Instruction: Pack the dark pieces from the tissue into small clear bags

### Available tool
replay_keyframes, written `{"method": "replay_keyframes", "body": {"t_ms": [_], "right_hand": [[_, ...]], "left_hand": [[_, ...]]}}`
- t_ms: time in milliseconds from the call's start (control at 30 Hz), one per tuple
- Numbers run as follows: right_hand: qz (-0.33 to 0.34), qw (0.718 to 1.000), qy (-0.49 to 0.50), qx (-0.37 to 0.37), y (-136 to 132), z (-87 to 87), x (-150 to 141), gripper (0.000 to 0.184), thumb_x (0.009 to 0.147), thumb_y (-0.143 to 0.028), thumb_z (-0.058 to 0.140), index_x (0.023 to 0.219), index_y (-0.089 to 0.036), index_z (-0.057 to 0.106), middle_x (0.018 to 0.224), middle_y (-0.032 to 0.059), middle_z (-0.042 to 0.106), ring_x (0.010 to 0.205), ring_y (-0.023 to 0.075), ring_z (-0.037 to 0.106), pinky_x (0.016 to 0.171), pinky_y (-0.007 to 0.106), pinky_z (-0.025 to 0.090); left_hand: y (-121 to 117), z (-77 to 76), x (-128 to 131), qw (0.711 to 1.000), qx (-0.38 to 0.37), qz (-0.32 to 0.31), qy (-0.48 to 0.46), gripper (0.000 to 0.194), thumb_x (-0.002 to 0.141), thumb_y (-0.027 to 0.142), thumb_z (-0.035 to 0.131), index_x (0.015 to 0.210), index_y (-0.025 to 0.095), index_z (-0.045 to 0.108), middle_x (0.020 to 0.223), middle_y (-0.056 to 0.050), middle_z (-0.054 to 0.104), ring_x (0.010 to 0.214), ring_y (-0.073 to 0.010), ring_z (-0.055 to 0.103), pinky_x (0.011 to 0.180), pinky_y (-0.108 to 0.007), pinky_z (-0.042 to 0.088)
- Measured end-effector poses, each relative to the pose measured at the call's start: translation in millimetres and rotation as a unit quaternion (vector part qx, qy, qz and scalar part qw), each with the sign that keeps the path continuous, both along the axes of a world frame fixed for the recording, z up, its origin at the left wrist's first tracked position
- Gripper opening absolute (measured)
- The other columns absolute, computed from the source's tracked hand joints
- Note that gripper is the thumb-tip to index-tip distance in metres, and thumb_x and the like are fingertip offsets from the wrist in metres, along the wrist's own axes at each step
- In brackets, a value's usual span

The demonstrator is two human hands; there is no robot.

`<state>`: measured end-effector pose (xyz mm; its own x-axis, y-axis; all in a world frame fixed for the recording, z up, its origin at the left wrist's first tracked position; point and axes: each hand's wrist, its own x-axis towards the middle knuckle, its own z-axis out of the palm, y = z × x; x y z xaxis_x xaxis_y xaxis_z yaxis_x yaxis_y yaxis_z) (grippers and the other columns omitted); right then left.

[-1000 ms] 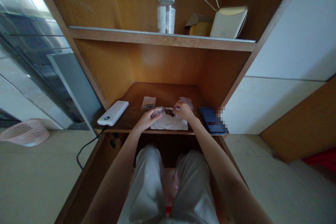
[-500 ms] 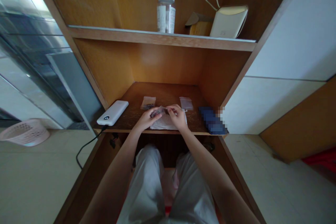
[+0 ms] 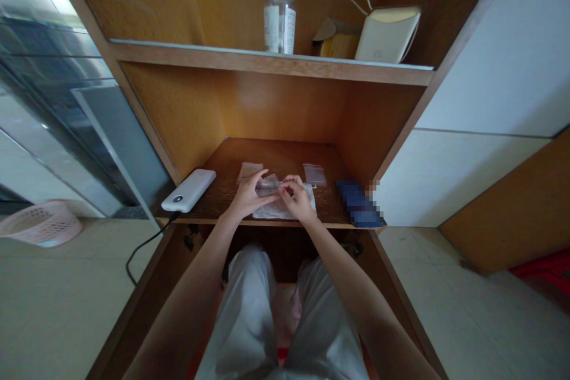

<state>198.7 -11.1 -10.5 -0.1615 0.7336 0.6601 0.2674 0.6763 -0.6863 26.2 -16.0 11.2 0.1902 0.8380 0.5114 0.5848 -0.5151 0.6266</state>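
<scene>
Between thumb and fingers, my left hand [image 3: 246, 195] holds a small clear plastic bag [image 3: 268, 184] by its left side. My right hand [image 3: 297, 198] is pinched at the bag's right edge; whether something tiny sits in those fingertips is too small to tell. Under both hands lies a white cloth or tissue [image 3: 276, 210] at the shelf's front edge. Behind my left hand a second small bag [image 3: 250, 170] lies flat, partly covered by the fingers. Another clear zip bag [image 3: 314, 174] rests behind my right hand.
A white power bank [image 3: 189, 190] with a black cable [image 3: 146, 244] lies at the left. A dark blue item [image 3: 358, 202], partly pixelated, lies at the right. On the upper shelf stand a clear bottle [image 3: 279, 18], a brown box [image 3: 337, 41] and a cream case [image 3: 387, 34].
My left hand has opened wider around the bag, showing more of it, and now covers part of the bag behind. My right fingers remain pinched near the bag's edge.
</scene>
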Motion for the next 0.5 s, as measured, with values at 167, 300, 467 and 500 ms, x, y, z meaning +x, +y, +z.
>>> {"method": "replay_keyframes", "body": {"t_ms": [167, 300, 467, 500], "right_hand": [[-0.03, 0.999, -0.014, 0.038, -2.3, 1.6, -1.6, 0.014, 0.089, -0.026, 0.041, 0.084, -0.02, 0.053, 0.094, 0.0073, 0.049, 0.098, 0.018, 0.05, 0.088, 0.036, 0.043], [-0.039, 0.997, 0.0, 0.06, -2.7, 0.9, -2.1, 0.015, 0.091, -0.025, 0.036, 0.086, -0.021, 0.049, 0.096, 0.0077, 0.049, 0.1, 0.018, 0.049, 0.091, 0.037, 0.042], [-0.044, 0.996, 0.056, 0.048, 0.4, -2.7, -0.9, 0.015, 0.092, -0.027, 0.034, 0.09, -0.022, 0.048, 0.099, 0.0076, 0.05, 0.099, 0.0176, 0.051, 0.089, 0.036, 0.043], [-0.044, 0.996, 0.065, 0.045, 1.2, -3.5, -0.8, 0.015, 0.092, -0.028, 0.034, 0.09, -0.022, 0.048, 0.099, 0.0077, 0.051, 0.098, 0.0176, 0.051, 0.088, 0.036, 0.044]], "left_hand": [[0.3, 5.1, 2.7, 0.998, -0.04, -0.008, -0.056, 0.061, 0.07, 0.047, 0.066, 0.121, 0.017, 0.052, 0.093, -0.007, 0.062, 0.083, -0.0186, 0.059, 0.079, -0.033, 0.046], [4.8, 4.8, 3.8, 0.986, -0.083, 0.006, -0.141, 0.042, 0.075, 0.049, 0.059, 0.1, 0.016, 0.064, 0.081, -0.006, 0.064, 0.071, -0.0162, 0.058, 0.066, -0.028, 0.046], [3.6, 3.4, 8.6, 0.942, -0.199, -0.036, -0.266, 0.039, 0.067, 0.051, 0.067, 0.086, 0.016, 0.066, 0.078, -0.004, 0.065, 0.068, -0.0151, 0.058, 0.057, -0.023, 0.043], [2.8, 2.3, 10.0, 0.936, -0.212, -0.046, -0.277, 0.038, 0.066, 0.05, 0.068, 0.084, 0.016, 0.066, 0.076, -0.003, 0.064, 0.067, -0.0142, 0.057, 0.056, -0.023, 0.042]]}}
